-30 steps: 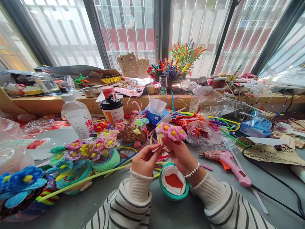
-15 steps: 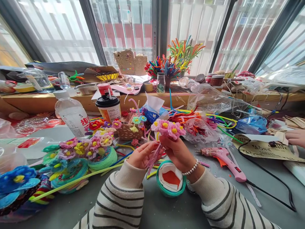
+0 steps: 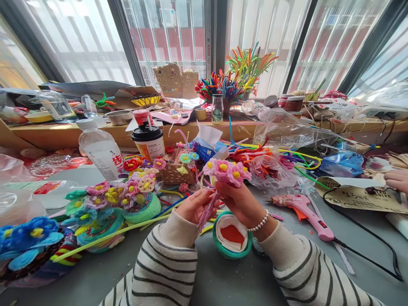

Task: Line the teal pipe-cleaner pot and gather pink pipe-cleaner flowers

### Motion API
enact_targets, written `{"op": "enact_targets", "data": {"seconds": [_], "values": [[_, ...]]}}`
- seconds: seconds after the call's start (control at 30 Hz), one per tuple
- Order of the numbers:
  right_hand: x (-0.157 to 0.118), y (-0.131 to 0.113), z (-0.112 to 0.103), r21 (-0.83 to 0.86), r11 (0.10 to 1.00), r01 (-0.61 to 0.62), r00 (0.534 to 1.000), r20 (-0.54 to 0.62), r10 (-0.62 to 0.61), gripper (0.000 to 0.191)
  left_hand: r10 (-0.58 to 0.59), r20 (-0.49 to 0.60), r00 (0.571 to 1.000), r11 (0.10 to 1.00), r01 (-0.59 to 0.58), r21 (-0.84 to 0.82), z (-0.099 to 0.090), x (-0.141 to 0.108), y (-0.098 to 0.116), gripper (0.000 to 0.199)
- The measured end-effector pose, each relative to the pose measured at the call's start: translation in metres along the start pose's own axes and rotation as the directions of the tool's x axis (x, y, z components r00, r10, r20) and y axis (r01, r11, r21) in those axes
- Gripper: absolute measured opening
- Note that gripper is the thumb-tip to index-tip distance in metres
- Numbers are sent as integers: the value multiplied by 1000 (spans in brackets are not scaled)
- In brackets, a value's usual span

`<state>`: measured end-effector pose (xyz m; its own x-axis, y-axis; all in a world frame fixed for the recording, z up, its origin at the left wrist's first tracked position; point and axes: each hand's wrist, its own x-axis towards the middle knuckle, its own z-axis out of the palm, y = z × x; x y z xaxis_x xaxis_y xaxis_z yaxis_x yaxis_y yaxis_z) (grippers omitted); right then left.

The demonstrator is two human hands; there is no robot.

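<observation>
Pink fuzzy flowers with yellow centres (image 3: pixel 226 171) form a bunch above my hands. Just below the blooms, my right hand (image 3: pixel 237 199) is closed round the bunch. My left hand (image 3: pixel 196 205) pinches the pink stems (image 3: pixel 208 210), which hang down between the two hands. Under my right hand stands a small green round pot (image 3: pixel 219 250) with white lining and an orange-red inside. To the right, a pink glue gun (image 3: pixel 307 212) lies on the grey table (image 3: pixel 236 280).
Finished flower pots (image 3: pixel 140 208) and a long yellow-green stem (image 3: pixel 111 236) lie at left. Behind them stand a water bottle (image 3: pixel 100 148), a cup (image 3: pixel 148 144) and a tissue pack (image 3: pixel 208 148). Another person's hand (image 3: pixel 397 180) is at the right edge. The glue gun's black cord curves across the right.
The view has shifted a little, so most things sit slightly further right. Both hands keep their hold on the flower bunch, with the left fingers slightly changed on the stems.
</observation>
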<state>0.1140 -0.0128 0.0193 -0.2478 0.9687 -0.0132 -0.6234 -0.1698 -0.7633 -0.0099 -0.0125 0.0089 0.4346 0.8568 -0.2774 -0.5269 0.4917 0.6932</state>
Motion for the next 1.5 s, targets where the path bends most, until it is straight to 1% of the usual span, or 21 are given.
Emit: {"op": "enact_targets", "data": {"seconds": [0.1, 0.23, 0.3, 0.4, 0.47, 0.53, 0.63, 0.7, 0.83, 0.9, 0.97, 1.03, 1.17, 1.27, 1.37, 1.5], "values": [[-2, 2, 1, -24, 1000, -19, 1000, -3, 19, 19, 33, -20, 999, 999, -33, 29, 0, 1, -3, 33], [-4, 1, 3, -82, 996, -33, 999, -3, 33, 28, 62, -41, 997, 990, -56, 127, 3, -1, -2, 37], [-5, 0, 3, -110, 994, -23, 1000, -5, 23, 26, 54, -68, 996, 982, -41, 184, 6, -5, 0, 38], [-6, -1, 3, -150, 989, 2, 1000, 8, 0, 19, 54, -92, 994, 969, -30, 244, 10, -11, 3, 34], [-6, -1, 3, -178, 984, 20, 1000, 19, -17, 19, 91, -86, 992, 955, -62, 291, 12, -13, 3, 30], [-6, -1, 2, -208, 978, 24, 999, 29, -18, 19, 160, -57, 985, 931, -132, 340, 12, -14, 2, 27], [-5, -3, 2, -245, 970, -7, 999, 39, 17, 21, 266, -11, 964, 893, -242, 380, 13, -13, 0, 25], [-4, -4, 2, -255, 967, -19, 999, 29, 28, 23, 326, -16, 945, 865, -292, 408, 13, -12, -2, 24], [-4, -7, 2, -275, 961, -14, 1000, 17, 19, 29, 440, -53, 897, 780, -352, 517, 16, -13, -5, 20], [-4, -8, 3, -281, 960, 9, 1000, 30, -1, 32, 494, -62, 867, 728, -374, 574, 18, -14, -6, 16], [-4, -9, 4, -281, 959, 36, 999, 41, -25, 33, 533, -64, 844, 695, -393, 602, 19, -15, -8, 14], [-4, -8, 3, -278, 960, 41, 999, 42, -30, 31, 548, -71, 833, 693, -405, 596, 19, -15, -9, 13], [-2, -5, 0, -258, 966, 23, 999, 30, -16, 24, 548, -110, 829, 743, -423, 518, 20, -14, -10, 16], [-1, -3, -2, -256, 967, 13, 997, 76, 7, 21, 551, -141, 823, 771, -437, 464, 20, -13, -8, 20], [0, -4, -3, -307, 952, 2, 996, 81, 24, 23, 553, -183, 813, 790, -442, 425, 19, -12, -5, 25], [0, -7, -3, -411, 911, 47, 998, 59, -25, 24, 556, -239, 796, 809, -454, 373, 18, -12, -3, 26]]}}
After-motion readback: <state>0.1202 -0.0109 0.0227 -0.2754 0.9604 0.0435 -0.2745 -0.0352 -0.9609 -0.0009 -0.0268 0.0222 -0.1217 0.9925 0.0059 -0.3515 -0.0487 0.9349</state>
